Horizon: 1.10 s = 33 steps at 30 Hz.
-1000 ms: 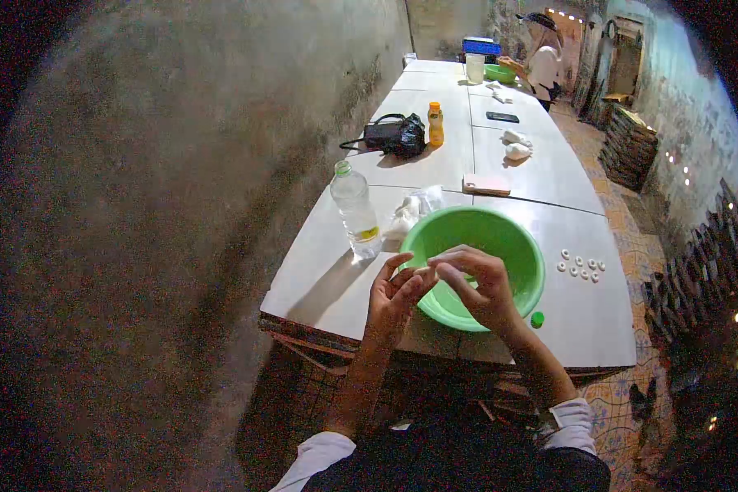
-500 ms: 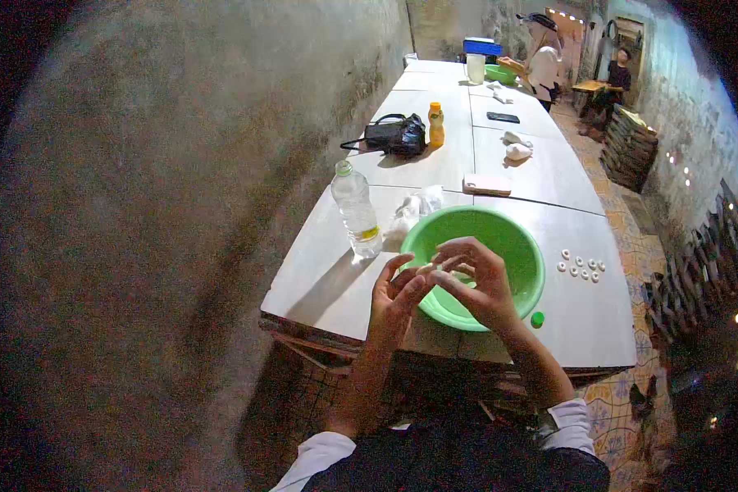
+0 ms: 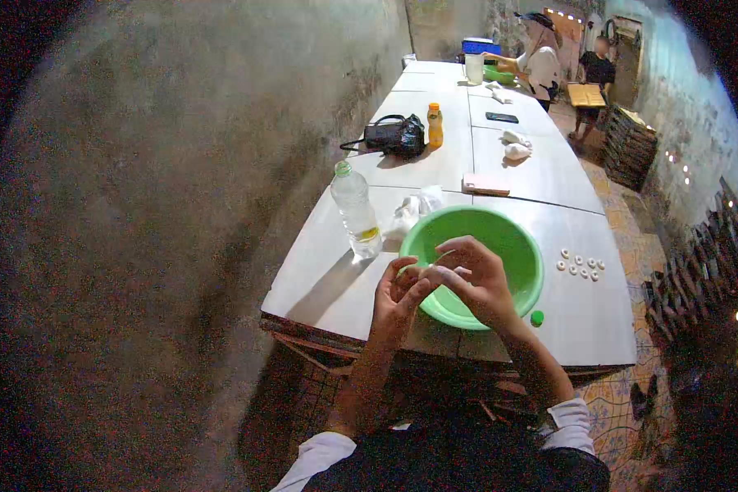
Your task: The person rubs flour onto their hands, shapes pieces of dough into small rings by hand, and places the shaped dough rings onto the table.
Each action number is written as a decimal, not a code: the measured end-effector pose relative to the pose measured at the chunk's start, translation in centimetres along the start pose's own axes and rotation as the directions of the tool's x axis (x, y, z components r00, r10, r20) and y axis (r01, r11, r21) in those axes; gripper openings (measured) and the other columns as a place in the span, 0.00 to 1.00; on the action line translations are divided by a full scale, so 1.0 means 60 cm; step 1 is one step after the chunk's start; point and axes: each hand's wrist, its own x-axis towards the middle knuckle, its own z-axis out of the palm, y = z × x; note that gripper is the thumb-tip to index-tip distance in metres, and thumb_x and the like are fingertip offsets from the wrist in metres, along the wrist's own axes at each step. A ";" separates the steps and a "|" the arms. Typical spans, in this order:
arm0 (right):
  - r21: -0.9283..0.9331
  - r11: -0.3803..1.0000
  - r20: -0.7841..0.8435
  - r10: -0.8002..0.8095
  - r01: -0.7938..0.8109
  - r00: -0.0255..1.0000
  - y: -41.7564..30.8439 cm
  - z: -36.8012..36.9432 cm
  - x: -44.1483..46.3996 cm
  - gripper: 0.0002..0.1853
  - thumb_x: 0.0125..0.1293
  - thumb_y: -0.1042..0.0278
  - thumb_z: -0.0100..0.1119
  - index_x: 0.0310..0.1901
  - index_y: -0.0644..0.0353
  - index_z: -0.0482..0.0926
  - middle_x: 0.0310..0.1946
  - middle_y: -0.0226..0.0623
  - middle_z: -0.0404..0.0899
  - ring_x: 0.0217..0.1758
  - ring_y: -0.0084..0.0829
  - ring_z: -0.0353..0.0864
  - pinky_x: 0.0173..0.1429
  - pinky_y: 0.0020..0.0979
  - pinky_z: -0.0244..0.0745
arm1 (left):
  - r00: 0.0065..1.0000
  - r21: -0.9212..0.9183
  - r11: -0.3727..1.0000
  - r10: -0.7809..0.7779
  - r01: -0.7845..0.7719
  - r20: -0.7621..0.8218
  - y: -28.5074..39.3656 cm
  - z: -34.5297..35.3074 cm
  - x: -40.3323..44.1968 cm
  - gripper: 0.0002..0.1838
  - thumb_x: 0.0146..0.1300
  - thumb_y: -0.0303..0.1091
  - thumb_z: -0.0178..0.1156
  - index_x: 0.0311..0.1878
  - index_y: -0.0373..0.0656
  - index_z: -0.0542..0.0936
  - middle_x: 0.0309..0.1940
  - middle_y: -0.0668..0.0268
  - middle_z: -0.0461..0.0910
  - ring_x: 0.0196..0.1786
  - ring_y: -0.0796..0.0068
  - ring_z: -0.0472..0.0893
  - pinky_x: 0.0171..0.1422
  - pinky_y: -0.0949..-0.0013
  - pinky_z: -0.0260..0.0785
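My left hand (image 3: 400, 293) and my right hand (image 3: 474, 275) meet over the near rim of a green plastic basin (image 3: 526, 246). Thumbs and fingertips pinch together around a small white piece (image 3: 428, 271), probably dough, mostly hidden by the fingers. To the right of the basin, several small white rings (image 3: 580, 261) lie in rows on the white table (image 3: 566, 336). A green bottle cap (image 3: 537, 318) rests close to the basin's lower right edge.
Left of the basin stand an uncapped clear bottle (image 3: 354, 213) and a crumpled white bag (image 3: 418, 205). Farther back are a pinkish box (image 3: 485, 185), black bag (image 3: 395, 135), orange bottle (image 3: 435, 127) and phone (image 3: 502, 117). A co-worker (image 3: 541, 66) works at the far end.
My fingers shift slightly around the small white piece, staying over the basin. In the background, a person with a yellowish tray has come closer, and the co-worker's arm reaches toward the far green basin.
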 end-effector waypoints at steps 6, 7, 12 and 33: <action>0.064 0.998 0.015 0.011 -0.012 1.000 -0.001 0.000 -0.001 0.15 0.59 0.71 0.61 0.46 0.60 0.72 0.35 0.33 0.80 0.40 0.24 0.80 0.46 0.29 0.75 | 1.000 -0.029 1.000 0.008 -0.008 -0.001 0.001 -0.002 -0.001 0.25 0.56 0.25 0.62 0.55 0.38 0.63 0.41 0.64 0.74 0.49 0.73 0.76 0.57 0.69 0.69; 0.044 0.999 0.015 0.008 -0.009 1.000 -0.003 0.000 -0.001 0.15 0.59 0.71 0.61 0.47 0.60 0.71 0.35 0.33 0.80 0.40 0.24 0.80 0.45 0.28 0.75 | 1.000 -0.026 0.999 0.020 -0.019 0.015 -0.001 -0.005 0.000 0.25 0.56 0.25 0.63 0.55 0.38 0.63 0.42 0.64 0.74 0.49 0.73 0.76 0.57 0.69 0.69; 0.086 0.996 0.020 0.021 -0.023 1.000 -0.011 -0.001 -0.002 0.17 0.58 0.71 0.63 0.47 0.61 0.71 0.35 0.34 0.79 0.40 0.24 0.79 0.44 0.27 0.75 | 0.996 0.038 0.997 0.061 -0.063 0.061 -0.001 -0.017 -0.001 0.27 0.55 0.26 0.64 0.56 0.37 0.64 0.44 0.60 0.77 0.48 0.70 0.78 0.56 0.68 0.70; 0.021 0.999 0.074 -0.036 0.035 0.997 -0.012 -0.002 0.000 0.22 0.55 0.75 0.62 0.51 0.61 0.68 0.36 0.34 0.79 0.41 0.24 0.80 0.46 0.26 0.76 | 1.000 0.252 0.968 -0.007 0.004 0.008 0.023 -0.005 -0.003 0.23 0.57 0.28 0.62 0.55 0.39 0.66 0.41 0.59 0.77 0.47 0.71 0.78 0.54 0.68 0.71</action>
